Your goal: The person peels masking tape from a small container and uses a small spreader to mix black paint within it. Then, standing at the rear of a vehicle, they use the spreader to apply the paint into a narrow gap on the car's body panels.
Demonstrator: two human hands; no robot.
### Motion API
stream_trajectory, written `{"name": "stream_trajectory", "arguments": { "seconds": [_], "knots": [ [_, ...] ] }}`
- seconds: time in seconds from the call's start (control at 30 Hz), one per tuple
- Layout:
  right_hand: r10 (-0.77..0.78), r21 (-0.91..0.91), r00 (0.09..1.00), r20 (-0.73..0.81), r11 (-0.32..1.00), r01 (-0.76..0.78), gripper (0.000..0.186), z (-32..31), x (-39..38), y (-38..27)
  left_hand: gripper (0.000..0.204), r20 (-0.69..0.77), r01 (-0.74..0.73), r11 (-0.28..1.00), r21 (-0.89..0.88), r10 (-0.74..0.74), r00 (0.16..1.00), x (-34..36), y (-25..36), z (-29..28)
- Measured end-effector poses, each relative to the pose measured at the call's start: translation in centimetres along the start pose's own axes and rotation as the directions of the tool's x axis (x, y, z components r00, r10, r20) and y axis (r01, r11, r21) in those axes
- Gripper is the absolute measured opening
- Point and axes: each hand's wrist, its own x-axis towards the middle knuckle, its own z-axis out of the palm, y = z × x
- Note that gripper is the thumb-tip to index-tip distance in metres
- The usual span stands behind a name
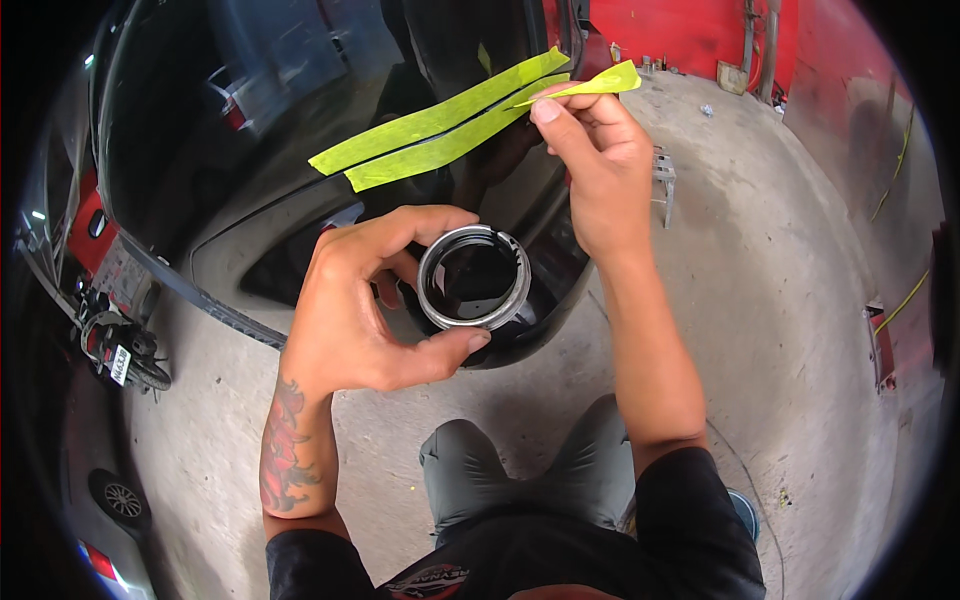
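My left hand [345,285] grips a round black and silver ring [470,322], thumb under it and fingers over its top edge. Its middle looks open, though I cannot tell what part it is. A strip of yellow-green masking tape [612,80] is pinched between the thumb and forefinger of my right hand [605,160], its free end sticking out to the right. In front of me is a glossy black car body [250,90]. Two lengths of the same tape run across it, an upper strip [440,112] and a lower strip [430,160], with a dark gap between them.
Concrete floor [790,260] surrounds the car. To the right of the car stands a metal step [664,180]. A bucket [732,76] sits by the red wall [670,30]. A motorcycle [125,350] and another car's wheel [121,498] are at left. A thin cable [745,470] lies at lower right.
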Motion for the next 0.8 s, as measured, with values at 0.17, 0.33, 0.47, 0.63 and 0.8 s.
{"name": "stream_trajectory", "arguments": {
  "seconds": [0.17,0.33,0.47,0.63,0.8],
  "knots": [
    [-0.018,-0.034,0.999,-0.027,0.999,0.017,0.017,0.81,-0.09,0.02,0.064,-0.004,-0.005,1.000,0.009,0.005,1.000,-0.09,0.22,-0.19],
    [-0.023,-0.045,0.999,-0.026,0.999,0.021,0.017,0.82,-0.13,0.24,0.076,0.035,0.061,0.997,0.049,-0.063,0.997,-0.05,0.44,-0.31],
    [-0.044,-0.055,0.999,-0.022,0.998,0.042,0.017,1.02,-0.15,0.24,0.077,0.025,0.045,0.999,0.028,-0.045,0.999,-0.06,0.28,-0.18],
    [-0.051,-0.057,0.998,-0.022,0.997,0.050,0.017,1.03,-0.18,0.35,0.063,-0.008,-0.043,0.999,-0.034,0.042,0.999,0.01,0.16,-0.07],
    [-0.062,-0.067,0.997,-0.037,0.996,0.059,0.018,1.00,-0.04,0.23,0.063,0.004,-0.034,0.999,-0.019,0.034,0.999,0.05,0.36,-0.20]
  ]
}}
